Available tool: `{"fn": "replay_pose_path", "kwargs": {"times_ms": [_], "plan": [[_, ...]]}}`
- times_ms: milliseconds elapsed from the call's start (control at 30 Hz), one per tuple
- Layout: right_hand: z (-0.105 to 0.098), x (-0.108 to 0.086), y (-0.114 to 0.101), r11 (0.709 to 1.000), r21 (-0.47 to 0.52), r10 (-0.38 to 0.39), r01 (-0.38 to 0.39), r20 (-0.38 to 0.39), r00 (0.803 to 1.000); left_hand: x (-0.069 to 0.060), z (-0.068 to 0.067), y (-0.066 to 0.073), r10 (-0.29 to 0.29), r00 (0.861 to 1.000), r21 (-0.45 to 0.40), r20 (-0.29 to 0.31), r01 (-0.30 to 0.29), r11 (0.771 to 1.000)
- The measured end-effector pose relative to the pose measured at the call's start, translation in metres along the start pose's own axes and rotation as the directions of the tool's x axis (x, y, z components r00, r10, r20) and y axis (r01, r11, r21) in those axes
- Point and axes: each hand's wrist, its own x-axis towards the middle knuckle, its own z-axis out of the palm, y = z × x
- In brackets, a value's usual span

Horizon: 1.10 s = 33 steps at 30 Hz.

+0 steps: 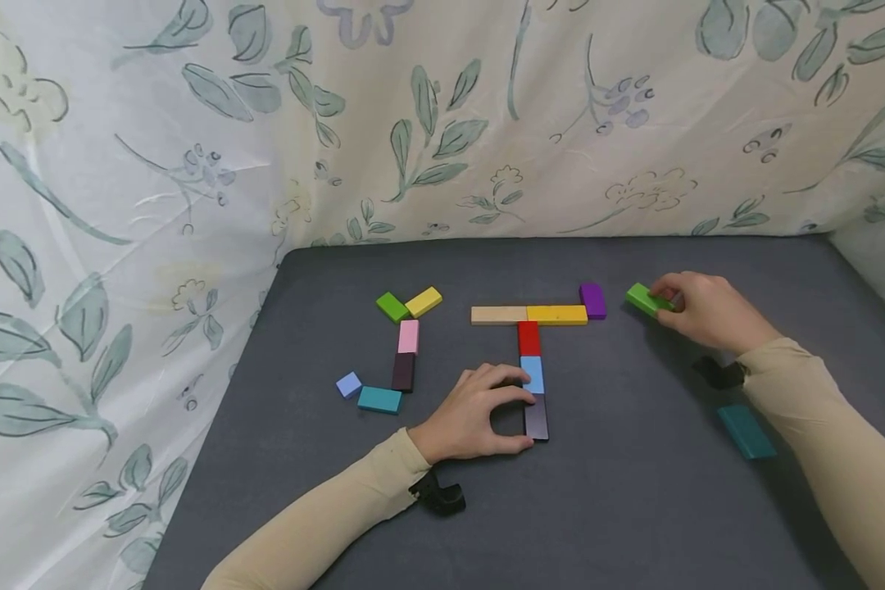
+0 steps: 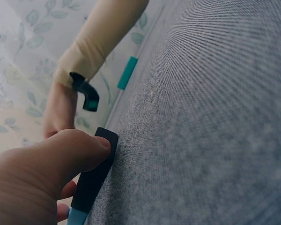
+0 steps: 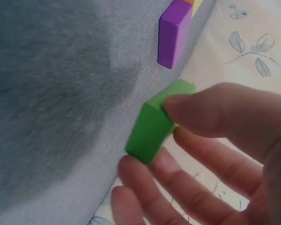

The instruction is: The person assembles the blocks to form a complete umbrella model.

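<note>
My right hand [image 1: 715, 313] pinches a green block [image 1: 643, 300] right of the purple block [image 1: 592, 301]; the right wrist view shows the thumb on one side of the green block [image 3: 152, 126]. At the lower end of a column, my left hand [image 1: 479, 418] grips a grey-purple block [image 1: 536, 418], the thumb at its near end and fingers by its far end. In the left wrist view that block [image 2: 94, 180] looks dark under the thumb. Above it lie a light blue block [image 1: 533, 374] and a red one [image 1: 528, 338], below a row of beige [image 1: 498, 315] and yellow [image 1: 560, 315] blocks.
Left of the column, a bent line holds green [image 1: 393, 306], yellow [image 1: 424, 301], pink [image 1: 409, 336], dark [image 1: 403, 372], teal [image 1: 379, 400] and small blue [image 1: 349, 385] blocks. Another teal block [image 1: 746, 431] lies beneath my right forearm. Patterned cloth [image 1: 560, 147] hangs behind the grey surface.
</note>
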Motion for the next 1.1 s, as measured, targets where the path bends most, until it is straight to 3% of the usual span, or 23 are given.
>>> {"fn": "replay_pose_path", "kwargs": {"times_ms": [433,833,1100], "plan": [[0.002,0.052,-0.021,0.998,0.054,-0.037,0.038,-0.019,0.999,-0.001,0.004,-0.002,0.019,1.000,0.001,-0.018,-0.019,1.000],[0.009,0.094,-0.036,0.996,0.084,-0.045,0.042,0.037,0.998,-0.001,0.001,-0.002,0.002,1.000,-0.006,-0.002,-0.002,1.000],[0.016,0.111,-0.041,0.996,0.088,-0.021,0.013,0.083,0.996,0.001,0.000,-0.001,0.003,1.000,0.002,-0.011,-0.003,1.000]]}}
